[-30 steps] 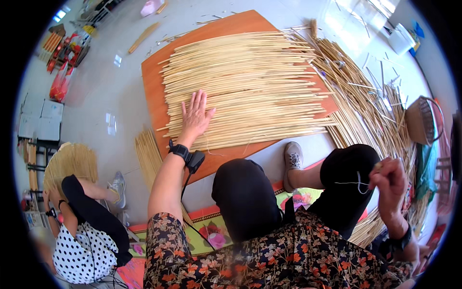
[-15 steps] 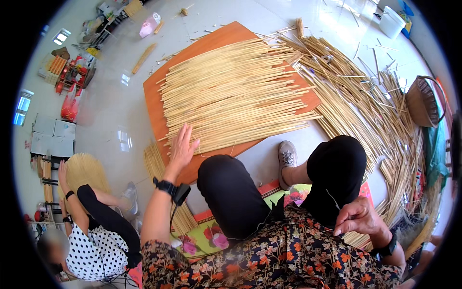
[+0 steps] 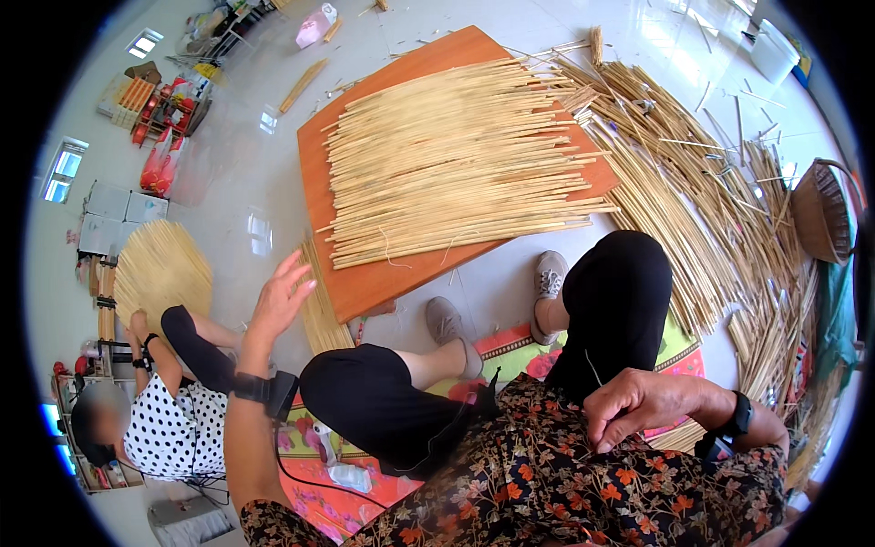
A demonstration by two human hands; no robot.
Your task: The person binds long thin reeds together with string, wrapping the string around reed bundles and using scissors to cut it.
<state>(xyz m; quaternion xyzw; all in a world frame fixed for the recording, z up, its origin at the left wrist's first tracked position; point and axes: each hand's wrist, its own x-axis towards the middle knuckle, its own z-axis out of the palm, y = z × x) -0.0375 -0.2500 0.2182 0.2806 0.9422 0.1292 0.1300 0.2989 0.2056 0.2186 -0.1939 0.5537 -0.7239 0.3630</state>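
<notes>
Rows of pale straw stalks (image 3: 456,155) lie across an orange-brown board (image 3: 318,182) on the floor, with loose threads on the near stalks. My left hand (image 3: 279,301) is raised off the stalks, left of the board's near corner, fingers apart and holding nothing. My right hand (image 3: 629,410) is low over my floral top beside my bent right knee, finger and thumb pinched on a thin white thread (image 3: 590,365); the pinch point itself is partly hidden.
A co-worker (image 3: 173,428) at left grips a round straw mat (image 3: 162,264). Loose stalks (image 3: 693,210) heap to the right beside a basket (image 3: 820,210). A floral ground mat (image 3: 342,488) lies under me. A white bucket (image 3: 773,50) stands at back right.
My left hand has come off the stalks and moved left. My right hand has dropped toward my lap with the thread. My left leg has shifted, showing the foot. The co-worker's round mat is raised higher.
</notes>
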